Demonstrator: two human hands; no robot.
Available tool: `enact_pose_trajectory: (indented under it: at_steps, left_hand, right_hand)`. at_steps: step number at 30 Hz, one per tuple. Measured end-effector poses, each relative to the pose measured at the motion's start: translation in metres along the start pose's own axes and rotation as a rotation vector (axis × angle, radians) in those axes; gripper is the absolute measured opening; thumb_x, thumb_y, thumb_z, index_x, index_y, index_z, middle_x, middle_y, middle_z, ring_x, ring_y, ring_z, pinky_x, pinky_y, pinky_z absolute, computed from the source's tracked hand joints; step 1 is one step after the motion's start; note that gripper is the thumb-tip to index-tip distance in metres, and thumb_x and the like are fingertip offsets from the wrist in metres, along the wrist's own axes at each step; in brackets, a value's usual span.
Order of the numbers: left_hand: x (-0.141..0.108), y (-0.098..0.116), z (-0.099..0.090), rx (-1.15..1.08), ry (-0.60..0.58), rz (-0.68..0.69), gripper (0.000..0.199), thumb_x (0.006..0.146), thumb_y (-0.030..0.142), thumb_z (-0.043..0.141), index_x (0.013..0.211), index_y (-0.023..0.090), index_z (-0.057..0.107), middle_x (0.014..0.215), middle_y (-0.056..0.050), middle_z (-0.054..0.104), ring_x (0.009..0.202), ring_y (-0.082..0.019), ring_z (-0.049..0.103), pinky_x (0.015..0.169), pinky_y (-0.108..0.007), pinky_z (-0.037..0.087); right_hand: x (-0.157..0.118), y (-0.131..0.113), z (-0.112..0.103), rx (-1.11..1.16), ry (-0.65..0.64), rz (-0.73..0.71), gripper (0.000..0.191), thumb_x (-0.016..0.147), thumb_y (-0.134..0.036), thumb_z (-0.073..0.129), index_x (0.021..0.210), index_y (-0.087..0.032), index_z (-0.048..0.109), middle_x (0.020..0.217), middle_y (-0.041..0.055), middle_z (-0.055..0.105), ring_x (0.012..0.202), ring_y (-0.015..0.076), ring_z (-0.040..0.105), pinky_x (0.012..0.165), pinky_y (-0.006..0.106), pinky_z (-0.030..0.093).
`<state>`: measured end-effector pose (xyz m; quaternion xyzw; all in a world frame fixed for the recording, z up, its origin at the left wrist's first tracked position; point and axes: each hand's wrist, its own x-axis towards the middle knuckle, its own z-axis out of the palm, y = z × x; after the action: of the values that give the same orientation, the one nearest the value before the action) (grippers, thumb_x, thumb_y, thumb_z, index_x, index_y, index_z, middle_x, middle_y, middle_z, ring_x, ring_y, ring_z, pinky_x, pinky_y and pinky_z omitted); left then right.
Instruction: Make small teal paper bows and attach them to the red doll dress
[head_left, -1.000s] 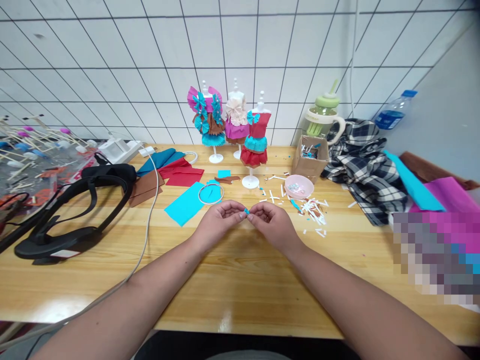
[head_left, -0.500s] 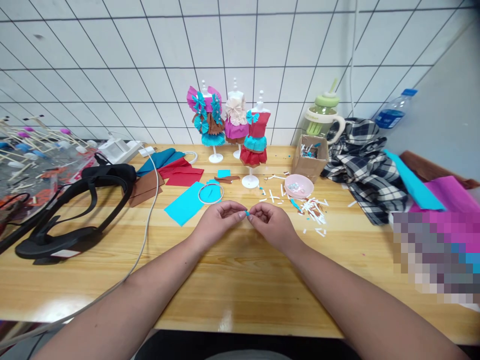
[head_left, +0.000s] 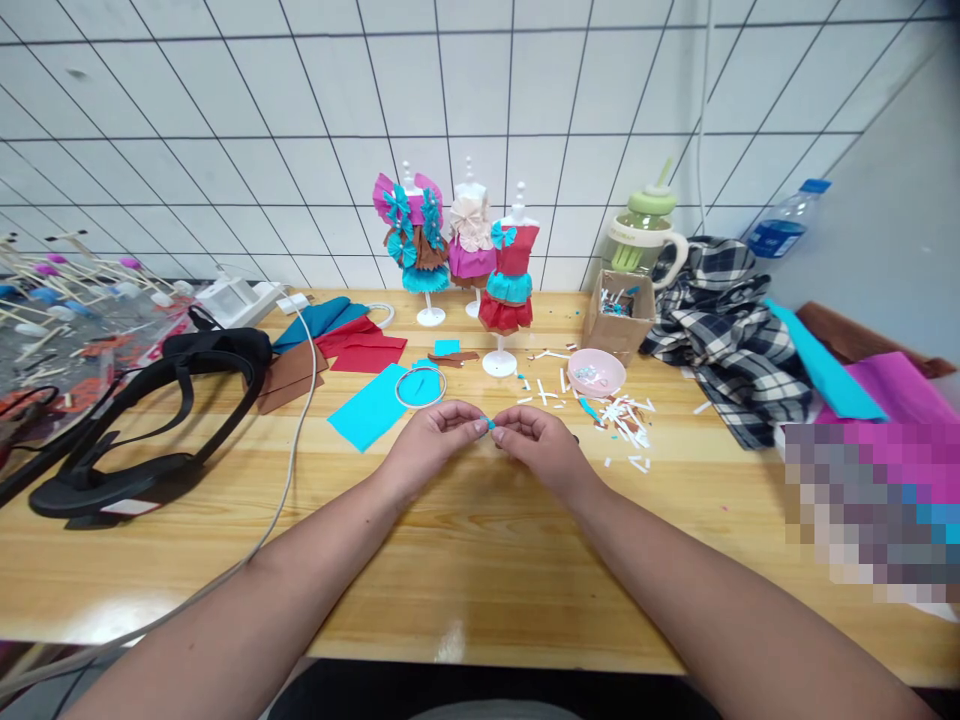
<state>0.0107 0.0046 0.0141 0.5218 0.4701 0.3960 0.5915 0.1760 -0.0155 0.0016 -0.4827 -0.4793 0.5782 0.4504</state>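
We are pinching the blue piece with left hand and right hand, behind the front edge of the desk.

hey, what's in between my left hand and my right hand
The head view shows a small blue piece there, pinched between your left hand and right hand.
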Motion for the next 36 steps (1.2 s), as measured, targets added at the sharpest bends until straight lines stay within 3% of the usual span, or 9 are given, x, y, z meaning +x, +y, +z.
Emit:
enact_pose_trajectory:
  at_steps: [6, 14, 17, 20, 24, 29, 36]
  left_hand:
    - [-0.0002, -0.0008, 0.0015, -0.108, 0.016, -0.023, 0.027, 0.063, 0.036, 0.08, 0.079, 0.018, 0.068, 0.081, -0.001, 0.069, 0.078, -0.015, 0.06, 0.079, -0.03, 0.044]
    - [0.0008, -0.0048, 0.0016, -0.217, -0.03, -0.027, 0.025, 0.065, 0.032, 0.08, 0.081, 0.017, 0.067, 0.079, 0.001, 0.067, 0.076, -0.012, 0.061, 0.077, -0.027, 0.044]
    - [0.0013, -0.0042, 0.0005, -0.132, -0.014, 0.001, 0.026, 0.065, 0.032, 0.079, 0.082, 0.017, 0.066, 0.081, 0.0, 0.069, 0.077, -0.013, 0.062, 0.077, -0.026, 0.046]
    - [0.0013, -0.0019, -0.0003, 0.088, -0.011, 0.025, 0.026, 0.065, 0.035, 0.078, 0.08, 0.017, 0.068, 0.08, -0.002, 0.07, 0.076, -0.015, 0.063, 0.075, -0.028, 0.049]
    - [0.0009, 0.0003, 0.0001, 0.298, -0.017, 0.087, 0.021, 0.066, 0.034, 0.075, 0.078, 0.018, 0.07, 0.081, -0.003, 0.073, 0.078, -0.018, 0.066, 0.076, -0.03, 0.051]
    - [0.001, 0.0004, 0.0002, 0.351, -0.016, 0.103, 0.019, 0.068, 0.033, 0.074, 0.079, 0.018, 0.072, 0.082, -0.003, 0.075, 0.079, -0.019, 0.068, 0.076, -0.03, 0.053]
    - [0.0012, 0.0031, -0.001, 0.341, 0.008, 0.069, 0.022, 0.071, 0.034, 0.072, 0.085, 0.017, 0.072, 0.089, -0.006, 0.075, 0.085, -0.021, 0.069, 0.08, -0.032, 0.055]
  right_hand:
    - [0.0007, 0.0017, 0.0002, 0.028, -0.005, 0.03, 0.021, 0.067, -0.035, 0.069, 0.078, -0.018, 0.063, 0.069, -0.0006, 0.062, 0.062, 0.0115, 0.054, 0.058, 0.025, 0.044]
    - [0.0013, 0.0017, 0.0029, 0.065, -0.008, 0.081, 0.02, 0.066, -0.034, 0.067, 0.075, -0.018, 0.058, 0.062, -0.0027, 0.059, 0.054, 0.0092, 0.049, 0.052, 0.023, 0.039]
    - [0.0011, -0.001, 0.0013, 0.088, -0.012, 0.098, 0.02, 0.064, -0.033, 0.067, 0.075, -0.019, 0.057, 0.064, -0.0029, 0.059, 0.054, 0.0089, 0.048, 0.052, 0.023, 0.039]
    - [0.002, -0.0028, -0.0026, 0.077, 0.021, 0.052, 0.024, 0.062, -0.029, 0.065, 0.082, -0.02, 0.058, 0.076, -0.0015, 0.061, 0.061, 0.0102, 0.051, 0.056, 0.024, 0.041]
    - [0.0027, -0.0013, -0.0066, -0.173, 0.03, -0.082, 0.018, 0.068, -0.031, 0.062, 0.081, -0.019, 0.061, 0.076, 0.0007, 0.062, 0.068, 0.0136, 0.055, 0.063, 0.027, 0.043]
    - [0.0011, -0.0002, -0.0063, -0.373, 0.056, -0.141, 0.012, 0.073, -0.031, 0.059, 0.077, -0.02, 0.061, 0.067, -0.0008, 0.059, 0.061, 0.0133, 0.052, 0.059, 0.027, 0.041]
    - [0.0005, -0.0036, -0.0029, -0.267, 0.096, -0.127, 0.011, 0.071, -0.03, 0.059, 0.072, -0.02, 0.055, 0.058, -0.0047, 0.047, 0.054, 0.0114, 0.042, 0.052, 0.025, 0.033]
